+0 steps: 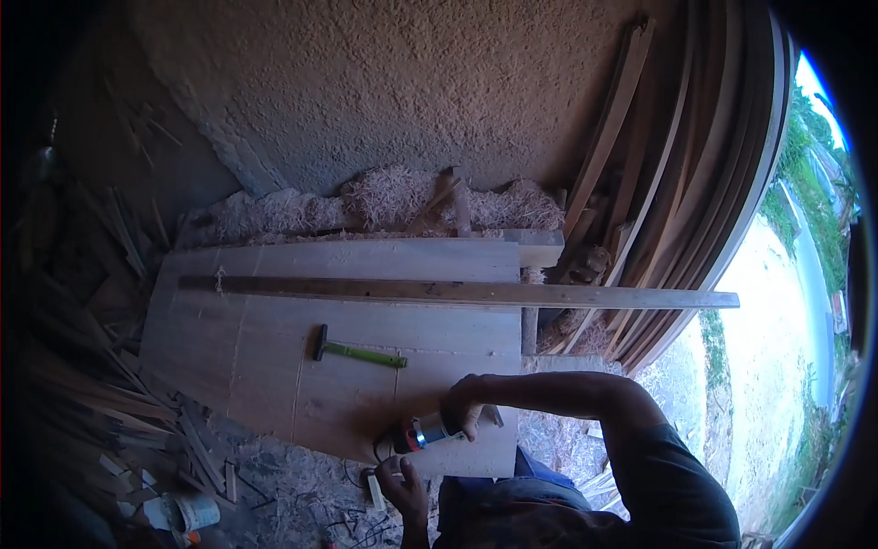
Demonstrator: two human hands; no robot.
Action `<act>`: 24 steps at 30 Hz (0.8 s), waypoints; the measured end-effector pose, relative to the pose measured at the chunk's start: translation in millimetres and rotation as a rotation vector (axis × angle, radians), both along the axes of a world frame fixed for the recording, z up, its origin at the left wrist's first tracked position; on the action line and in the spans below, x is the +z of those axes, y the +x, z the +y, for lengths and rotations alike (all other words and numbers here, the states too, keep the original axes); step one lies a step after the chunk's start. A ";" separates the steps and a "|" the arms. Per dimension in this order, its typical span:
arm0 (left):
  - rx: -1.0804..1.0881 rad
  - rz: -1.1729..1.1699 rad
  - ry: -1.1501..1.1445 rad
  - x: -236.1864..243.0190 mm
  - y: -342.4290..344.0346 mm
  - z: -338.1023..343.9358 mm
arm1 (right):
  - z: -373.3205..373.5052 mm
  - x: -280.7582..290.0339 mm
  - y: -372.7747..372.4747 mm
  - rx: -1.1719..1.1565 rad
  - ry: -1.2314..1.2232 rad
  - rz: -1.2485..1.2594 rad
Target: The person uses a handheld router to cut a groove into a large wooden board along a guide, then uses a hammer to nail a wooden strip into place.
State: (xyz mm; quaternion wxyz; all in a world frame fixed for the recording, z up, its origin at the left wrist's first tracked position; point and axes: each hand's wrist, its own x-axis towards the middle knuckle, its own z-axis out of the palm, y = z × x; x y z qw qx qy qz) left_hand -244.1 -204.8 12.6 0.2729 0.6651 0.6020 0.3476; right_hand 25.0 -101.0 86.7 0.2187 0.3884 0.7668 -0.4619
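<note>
"What dominates?"
"A pale wooden panel, a long beam crossing its twelve o'clock side."
"And the hands?"
"The right hand grips a silver power tool at the panel's five o'clock; the left hand curls at the tool's seven o'clock, its grip impossible to tell. A green-handled hammer lies at the tool's ten; a pale stick, beside the left hand at nine."
</note>
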 end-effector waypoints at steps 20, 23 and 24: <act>0.044 -0.889 -0.018 88.2 112.0 38.8 | -25.9 83.2 54.2 -0.403 0.651 0.278; -0.153 -0.621 0.244 142.1 154.2 67.4 | -15.1 105.9 92.2 -0.457 0.708 0.372; -0.201 -0.715 0.240 160.1 173.1 73.4 | -10.4 113.8 106.8 -0.487 0.742 0.392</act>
